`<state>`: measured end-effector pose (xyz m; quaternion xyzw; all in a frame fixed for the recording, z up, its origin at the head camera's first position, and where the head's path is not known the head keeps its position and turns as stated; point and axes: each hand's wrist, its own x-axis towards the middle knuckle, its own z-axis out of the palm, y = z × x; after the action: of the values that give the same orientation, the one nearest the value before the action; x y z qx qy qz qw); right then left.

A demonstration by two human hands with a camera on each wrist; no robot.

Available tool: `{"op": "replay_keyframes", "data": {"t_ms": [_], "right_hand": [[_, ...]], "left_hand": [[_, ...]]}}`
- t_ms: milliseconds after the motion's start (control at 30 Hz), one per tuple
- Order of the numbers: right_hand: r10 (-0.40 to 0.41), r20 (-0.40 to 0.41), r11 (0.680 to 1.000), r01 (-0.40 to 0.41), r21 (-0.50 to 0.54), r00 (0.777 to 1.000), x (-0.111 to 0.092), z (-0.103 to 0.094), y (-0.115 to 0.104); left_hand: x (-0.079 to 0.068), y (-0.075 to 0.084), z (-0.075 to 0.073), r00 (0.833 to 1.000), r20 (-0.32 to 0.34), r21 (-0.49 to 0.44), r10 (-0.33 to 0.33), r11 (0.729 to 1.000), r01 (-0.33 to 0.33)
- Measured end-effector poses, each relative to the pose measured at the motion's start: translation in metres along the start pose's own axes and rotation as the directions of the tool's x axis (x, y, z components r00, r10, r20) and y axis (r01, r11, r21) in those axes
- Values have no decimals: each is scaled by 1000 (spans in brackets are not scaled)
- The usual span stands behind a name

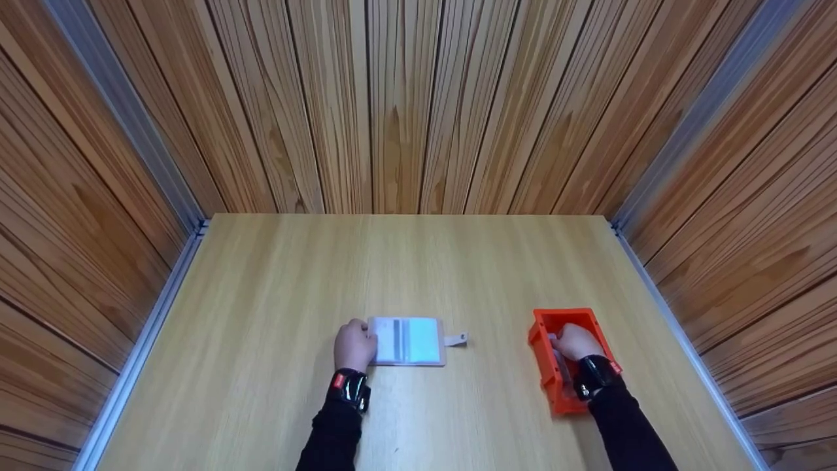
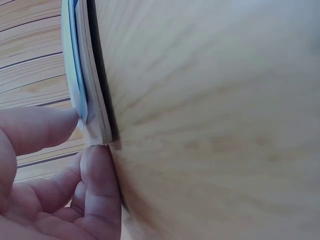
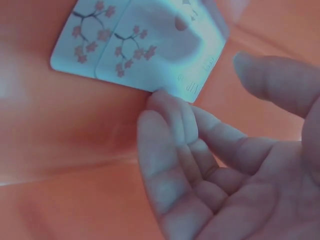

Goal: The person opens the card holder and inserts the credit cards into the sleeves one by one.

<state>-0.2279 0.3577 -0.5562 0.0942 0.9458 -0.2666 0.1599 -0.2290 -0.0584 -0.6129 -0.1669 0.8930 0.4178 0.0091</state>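
A card holder lies spread open on the table, its clear sleeves showing and a strap sticking out to the right. At its left edge, my left hand pinches it, the thumb on the sleeves and curled fingers at the edge below. Inside the orange bin, my right hand reaches toward white cards printed with pink blossoms and "VIP". Its bent fingertips meet the cards' lower edge, while the thumb stands apart from them.
The bin stands on the right of the wooden table, its walls rising around my right hand. Wood-plank walls with metal corner rails enclose the table at the back and sides.
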Motion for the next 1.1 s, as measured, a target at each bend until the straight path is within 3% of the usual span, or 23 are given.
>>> {"op": "replay_keyframes", "data": {"t_ms": [267, 500, 767, 1000, 1100], "right_hand": [[-79, -16, 994, 78, -82, 997, 6, -1, 4], [-35, -3, 999, 35, -33, 999, 7, -1, 4], [-28, -21, 998, 27, -61, 999, 6, -2, 2], [11, -25, 1000, -11, -13, 1000, 7, -3, 2], [-16, -51, 1000, 14, -23, 999, 9, -3, 3]], "left_hand": [[1, -1, 0, 999, -31, 25, 33, 999, -32], [2, 0, 0, 1000, -18, 10, 20, 1000, -20], [2, 1, 1, 1000, 5, 5, -16, 1000, 16], [1, 0, 1, 1000, -10, 4, 1, 1000, -1], [1, 0, 2, 999, -29, 13, 20, 1000, -19]]}}
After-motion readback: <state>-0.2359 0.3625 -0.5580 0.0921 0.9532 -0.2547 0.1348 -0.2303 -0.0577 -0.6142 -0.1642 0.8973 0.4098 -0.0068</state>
